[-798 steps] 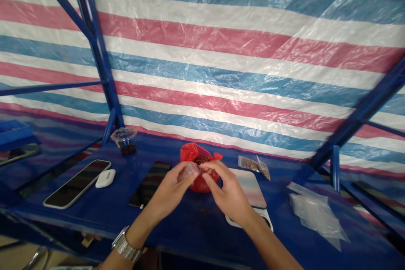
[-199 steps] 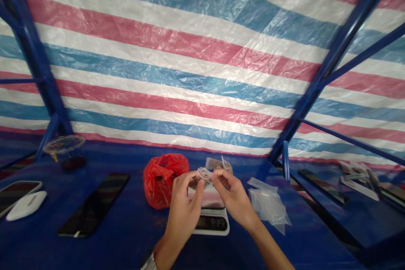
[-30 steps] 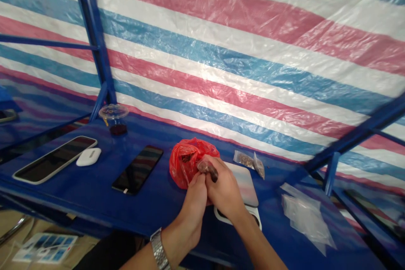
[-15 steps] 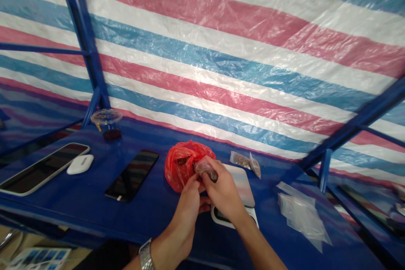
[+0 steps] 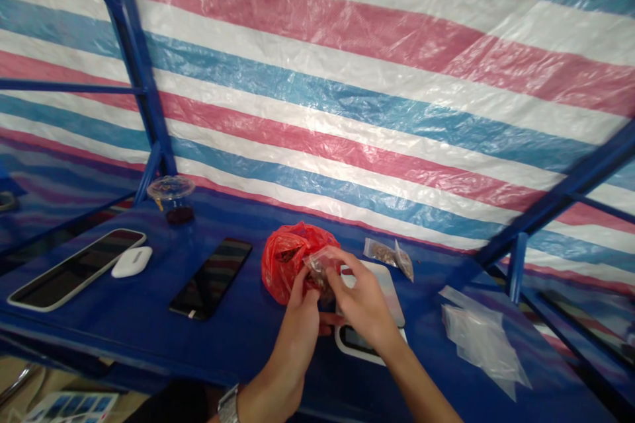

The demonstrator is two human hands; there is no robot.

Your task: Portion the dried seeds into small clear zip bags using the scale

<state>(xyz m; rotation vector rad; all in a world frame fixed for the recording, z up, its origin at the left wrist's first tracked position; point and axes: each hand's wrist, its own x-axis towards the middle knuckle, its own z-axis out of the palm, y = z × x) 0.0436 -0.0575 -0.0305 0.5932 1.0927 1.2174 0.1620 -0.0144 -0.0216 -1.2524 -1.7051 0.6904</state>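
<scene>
My left hand (image 5: 300,317) and my right hand (image 5: 362,304) meet over the blue table, both pinching a small clear plastic bag (image 5: 320,268) with dark brown bits inside. The small bag is held just right of a crumpled red plastic bag (image 5: 285,261) that is open at the top. Under my right hand lies a white digital scale (image 5: 381,317), partly hidden by the hand. A metal watch sits on my left wrist.
Two small filled clear bags (image 5: 389,252) lie behind the scale. A heap of empty clear bags (image 5: 483,340) lies to the right. Left of the red bag are a black phone (image 5: 211,277), a white case (image 5: 131,262), a tablet (image 5: 74,268) and a lidded cup (image 5: 172,197). A striped tarp hangs behind.
Both hands have lifted the small clear bag a little and shifted right. My left thumb and fingers have moved up onto the bag's top edge.
</scene>
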